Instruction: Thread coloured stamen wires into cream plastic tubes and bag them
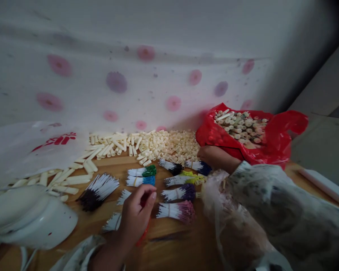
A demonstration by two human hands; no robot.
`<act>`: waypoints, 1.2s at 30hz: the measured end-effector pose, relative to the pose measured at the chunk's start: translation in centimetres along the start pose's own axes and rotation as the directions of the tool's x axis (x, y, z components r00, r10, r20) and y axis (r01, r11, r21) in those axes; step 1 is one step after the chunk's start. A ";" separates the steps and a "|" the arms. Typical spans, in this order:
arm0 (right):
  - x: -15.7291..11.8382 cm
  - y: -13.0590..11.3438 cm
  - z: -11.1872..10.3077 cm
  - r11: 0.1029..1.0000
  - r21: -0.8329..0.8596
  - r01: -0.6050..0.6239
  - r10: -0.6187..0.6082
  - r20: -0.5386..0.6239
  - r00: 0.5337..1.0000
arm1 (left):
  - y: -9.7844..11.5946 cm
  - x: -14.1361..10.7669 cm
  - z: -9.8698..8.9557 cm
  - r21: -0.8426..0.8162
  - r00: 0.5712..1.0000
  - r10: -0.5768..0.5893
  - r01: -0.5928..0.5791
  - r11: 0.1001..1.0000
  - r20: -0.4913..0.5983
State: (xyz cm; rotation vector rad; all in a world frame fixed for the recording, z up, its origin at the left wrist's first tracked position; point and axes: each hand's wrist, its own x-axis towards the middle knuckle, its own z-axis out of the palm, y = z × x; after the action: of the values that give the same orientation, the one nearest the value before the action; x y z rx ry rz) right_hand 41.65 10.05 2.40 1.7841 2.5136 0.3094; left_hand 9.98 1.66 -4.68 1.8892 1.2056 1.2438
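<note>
My left hand [138,210] is raised over the table's middle, thumb and forefinger pressed together in a pinch; whatever it may hold is too small to make out. It partly covers the rubber-banded bundles of thin white sticks with coloured ends, which look like pen refills. Nearby lie a pink-ended bundle [176,211], a purple-ended bundle [177,192] and a blue-ended bundle [141,181]. My right hand [214,156] reaches to the right end of a heap of small cream plastic pieces [172,145], beside the red bag [243,152]. Its fingers are hidden.
The red bag holds many cream-ended tubes [237,128]. Cream tubes [110,146] lie along the back and left. A loose dark-ended bundle [98,191] sits near a white lamp-like object [34,216]. A clear plastic bag [228,218] lies under my right arm. Scissors-like dark object [169,237] is blurred.
</note>
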 end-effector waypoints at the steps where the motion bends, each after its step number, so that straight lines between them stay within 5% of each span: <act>1: 0.7 -0.1 0.9 1.000 0.007 0.005 -0.005 0.059 0.998 | 0.1 0.0 0.0 0.015 1.000 0.016 -0.016 1.000 0.018; 11: 8.8 -2.4 5.5 0.988 0.016 -0.155 0.138 0.366 0.920 | 1.1 -0.4 0.3 0.043 0.990 0.132 -0.134 0.990 0.050; 17: 9.3 -2.9 6.5 0.989 0.003 -0.151 0.140 0.357 0.924 | 1.4 -0.3 0.2 0.015 0.992 0.110 -0.111 0.994 0.056; 22: 10.8 -2.8 4.2 0.990 0.037 -0.134 0.122 0.229 0.966 | 2.0 -0.4 0.1 -0.024 0.997 0.048 -0.047 0.999 0.057; 27: 15.9 -9.4 2.0 0.990 0.142 0.026 -0.034 0.054 0.998 | 1.9 -0.5 0.3 -0.089 0.998 0.040 -0.035 0.995 0.049; 32: 21.5 -18.2 2.5 0.956 0.205 0.209 -0.233 0.101 0.967 | 1.2 -0.3 0.4 -0.145 0.998 -0.064 0.066 0.987 0.021; 36: 24.2 -21.4 3.1 0.956 0.191 0.221 -0.257 0.189 0.948 | 0.9 -0.2 0.4 -0.206 0.985 -0.171 0.169 0.964 0.011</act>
State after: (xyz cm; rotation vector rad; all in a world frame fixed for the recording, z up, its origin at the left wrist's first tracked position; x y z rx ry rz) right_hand 14.08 26.38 -2.72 1.4430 2.6267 -0.1019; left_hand 10.67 1.11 -4.18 1.5982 1.1673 1.2320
